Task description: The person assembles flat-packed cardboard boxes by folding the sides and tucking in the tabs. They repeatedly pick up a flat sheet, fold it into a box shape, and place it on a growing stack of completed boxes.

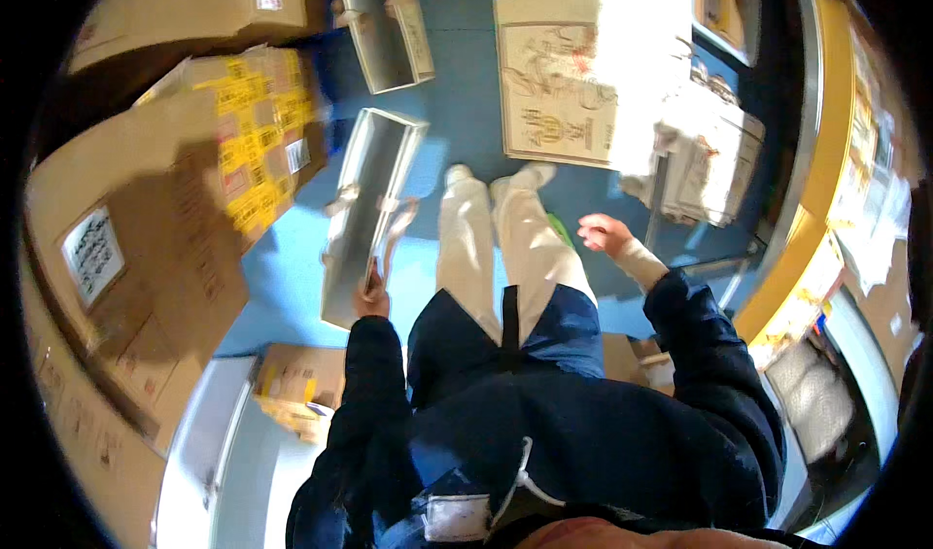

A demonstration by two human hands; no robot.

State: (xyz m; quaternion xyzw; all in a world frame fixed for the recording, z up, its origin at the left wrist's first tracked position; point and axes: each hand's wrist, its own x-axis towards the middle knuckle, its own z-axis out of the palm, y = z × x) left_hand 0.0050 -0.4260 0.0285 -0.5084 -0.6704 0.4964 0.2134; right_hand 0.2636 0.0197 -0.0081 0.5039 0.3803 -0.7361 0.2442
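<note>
Floor: a blue floor (466, 112) fills the middle of the downward view, with the person's two pale trouser legs and two light shoes standing on it.
Cardboard boxes: three large brown boxes sit at the left. One (136, 248) carries a white label and yellow stickers, a second (185, 10) lies beyond it at the top left, and a third (78, 423) runs along the lower left edge.
Flat cardboard: one stack of flattened printed sheets (573, 73) lies on the floor ahead and to the right, in bright sun.
Bundle: one white wrapped bundle (705, 155) sits just right of the stack.
Metal trays: two long, narrow silver trays. One tray (369, 214) is held, tilted, with its far end pointing ahead; the second tray (384, 24) lies on the floor well beyond it.
Small box: one small brown box with yellow print (296, 384) rests at the lower left, below the held tray.
Left hand: the left hand (372, 296) has its fingers wrapped around the near end of the held tray.
Right hand: the right hand (603, 230) hangs free over the floor, fingers loosely spread, holding nothing.
</note>
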